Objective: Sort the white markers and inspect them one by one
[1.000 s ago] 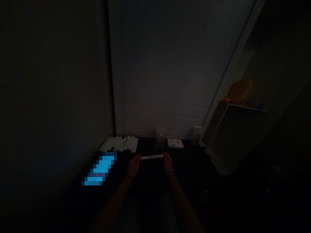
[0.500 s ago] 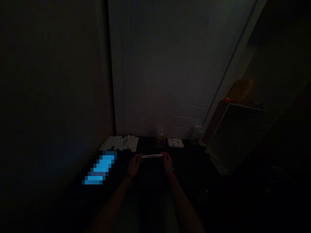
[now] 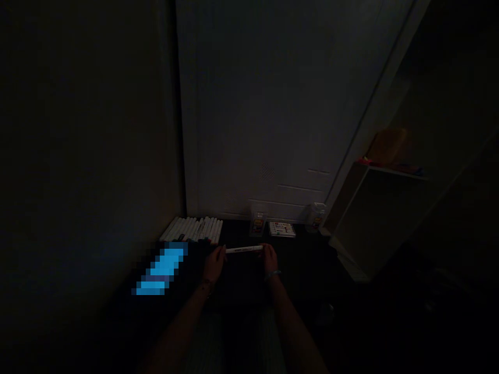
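The room is very dark. A white marker [image 3: 244,250] is held level between both hands, above a dark surface. My left hand [image 3: 214,264] pinches its left end and my right hand [image 3: 270,259] pinches its right end; a pale band sits on the right wrist. Just beyond my left hand, a row of several white markers [image 3: 194,230] lies side by side against the wall.
A blurred bright blue patch [image 3: 160,270] lies left of my left hand. Small boxes [image 3: 281,229] and clear containers [image 3: 258,222] stand at the foot of a white door [image 3: 273,114]. A pale shelf unit [image 3: 374,218] with an orange object stands to the right.
The marker and both hands have shifted only slightly; the grip on both ends is the same.
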A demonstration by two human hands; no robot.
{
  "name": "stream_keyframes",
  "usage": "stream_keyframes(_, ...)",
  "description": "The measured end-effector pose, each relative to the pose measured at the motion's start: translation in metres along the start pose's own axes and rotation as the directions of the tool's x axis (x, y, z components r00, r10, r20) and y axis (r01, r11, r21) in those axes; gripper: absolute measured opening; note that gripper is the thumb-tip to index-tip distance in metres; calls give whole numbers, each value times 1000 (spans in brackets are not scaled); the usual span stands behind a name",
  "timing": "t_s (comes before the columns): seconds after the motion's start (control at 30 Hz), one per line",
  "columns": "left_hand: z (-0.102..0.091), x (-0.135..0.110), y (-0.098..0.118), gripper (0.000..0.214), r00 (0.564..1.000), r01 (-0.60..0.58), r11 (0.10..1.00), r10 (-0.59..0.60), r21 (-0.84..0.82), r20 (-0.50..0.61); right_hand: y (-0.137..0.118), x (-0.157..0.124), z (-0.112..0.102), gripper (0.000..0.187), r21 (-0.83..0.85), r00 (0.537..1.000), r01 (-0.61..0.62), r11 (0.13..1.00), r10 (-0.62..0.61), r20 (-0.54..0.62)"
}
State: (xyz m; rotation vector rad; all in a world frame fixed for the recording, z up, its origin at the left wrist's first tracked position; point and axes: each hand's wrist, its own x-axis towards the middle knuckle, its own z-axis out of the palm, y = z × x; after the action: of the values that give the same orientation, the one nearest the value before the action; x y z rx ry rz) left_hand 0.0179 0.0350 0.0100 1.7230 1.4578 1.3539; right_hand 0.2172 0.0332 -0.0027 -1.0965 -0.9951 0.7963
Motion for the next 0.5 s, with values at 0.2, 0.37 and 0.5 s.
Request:
stream_keyframes(0.2,0,1,-1,44,999,30,999,-31,-28,-35,0,1,2,31,-7,1000,-2,1000,2,-3)
stream_keyframes(0.37,0,2,-5,43,999,27,999,-27,-30,-19,4,4,3,29,41,1000,-10,999,9,16)
stream_keyframes(0.5,-1,2,-6,43,999,35,999,-35,-10,-5,6,4,2,30,85,1000,-8,996,6,20)
